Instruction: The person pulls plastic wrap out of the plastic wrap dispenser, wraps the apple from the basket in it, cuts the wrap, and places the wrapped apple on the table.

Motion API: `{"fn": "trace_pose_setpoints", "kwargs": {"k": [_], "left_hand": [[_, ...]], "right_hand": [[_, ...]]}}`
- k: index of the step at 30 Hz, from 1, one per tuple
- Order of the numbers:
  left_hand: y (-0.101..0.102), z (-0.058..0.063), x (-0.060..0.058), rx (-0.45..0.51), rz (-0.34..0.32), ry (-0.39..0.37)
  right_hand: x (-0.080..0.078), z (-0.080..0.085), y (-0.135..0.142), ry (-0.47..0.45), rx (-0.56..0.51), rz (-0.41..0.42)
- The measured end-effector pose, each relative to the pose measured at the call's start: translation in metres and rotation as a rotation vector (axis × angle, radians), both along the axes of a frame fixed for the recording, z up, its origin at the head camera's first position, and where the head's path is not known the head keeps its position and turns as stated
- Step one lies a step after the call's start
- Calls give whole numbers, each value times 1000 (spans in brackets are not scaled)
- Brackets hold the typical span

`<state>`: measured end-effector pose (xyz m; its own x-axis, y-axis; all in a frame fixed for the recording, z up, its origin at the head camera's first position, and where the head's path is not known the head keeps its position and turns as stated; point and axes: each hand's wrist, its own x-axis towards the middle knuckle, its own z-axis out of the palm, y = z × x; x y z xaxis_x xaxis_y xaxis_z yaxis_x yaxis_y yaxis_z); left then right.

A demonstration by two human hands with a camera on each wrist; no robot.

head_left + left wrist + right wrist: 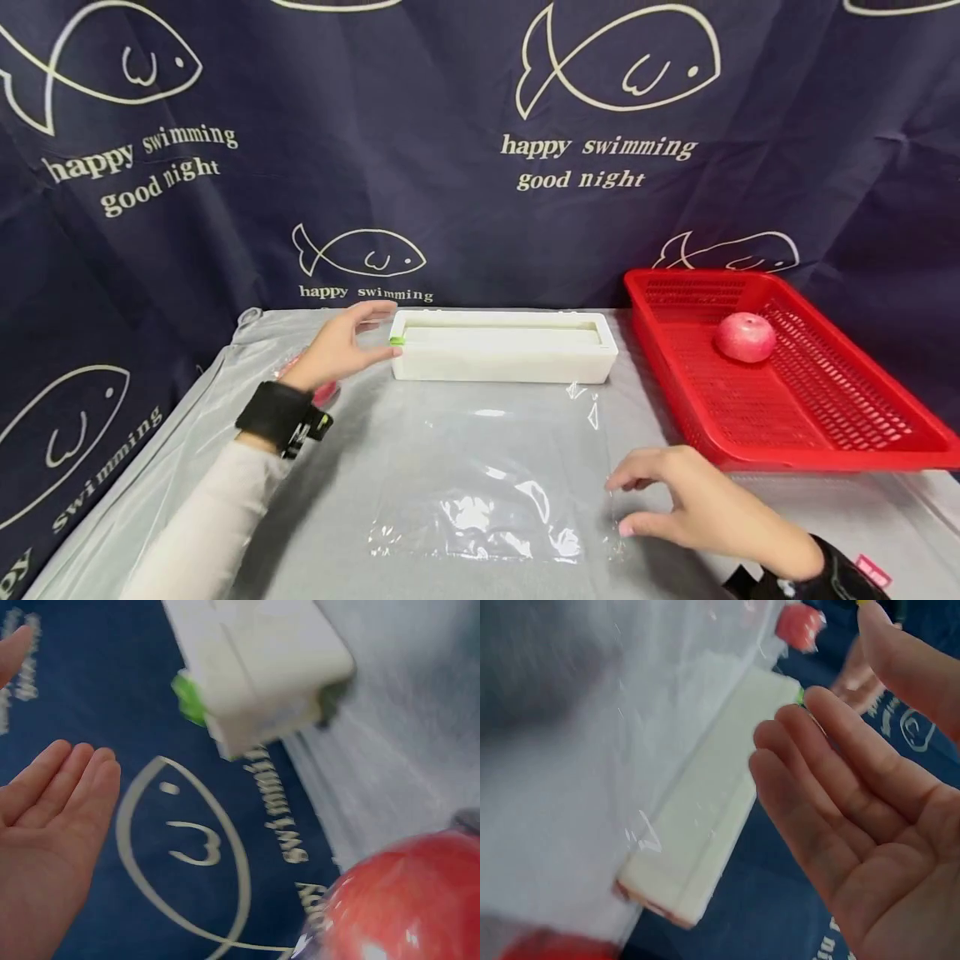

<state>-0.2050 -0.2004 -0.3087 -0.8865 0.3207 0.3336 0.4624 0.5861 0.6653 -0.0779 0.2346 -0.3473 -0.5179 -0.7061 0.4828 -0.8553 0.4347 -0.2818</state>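
A long white cling film dispenser (504, 358) stands at the back of the table, a green slide cutter (397, 341) at its left end. In front of it a sheet of clear cling film (480, 467) lies spread on the cloth. My left hand (341, 343) is beside the dispenser's left end, thumb and fingers apart; the left wrist view shows nothing in its grasp. By the film's right edge is my right hand (678, 500), its fingers slightly bent and holding nothing. A red fruit in shiny clear wrap (412, 900) sits under my left wrist, mostly hidden in the head view.
To the right stands a red plastic basket (675, 408) with a pinkish-red apple (745, 337) in it. Grey cloth (315, 517) covers the table. A dark blue curtain (465, 208) with fish prints hangs right behind the dispenser.
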Motion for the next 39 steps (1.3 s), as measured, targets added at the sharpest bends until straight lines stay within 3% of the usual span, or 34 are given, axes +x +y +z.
{"fn": "trace_pose_setpoints", "kwargs": {"k": [4,10,17,22,27,30,34,39], "left_hand": [[1,-7,-29,-71,41,-73],[2,-11,-49,-249,-17,-224],[10,-10,-64,-294,-98,-210],[15,-10,-68,-303,-121,-205],[8,-9,-66,-322,-96,-213],[0,-9,-61,-322,-70,-219],[-12,-13,-56,-295,-60,-233],[-12,-15,-56,-272,-77,-225]], "right_hand": [[-4,18,10,-20,-23,-85],[-10,45,29,-13,-3,-193],[-24,73,57,60,20,-305],[-40,89,83,55,14,-434],[-66,111,108,-107,-6,-649],[-90,119,121,-173,18,-728],[-127,114,132,-197,84,-794],[-162,101,152,-225,212,-857]]}}
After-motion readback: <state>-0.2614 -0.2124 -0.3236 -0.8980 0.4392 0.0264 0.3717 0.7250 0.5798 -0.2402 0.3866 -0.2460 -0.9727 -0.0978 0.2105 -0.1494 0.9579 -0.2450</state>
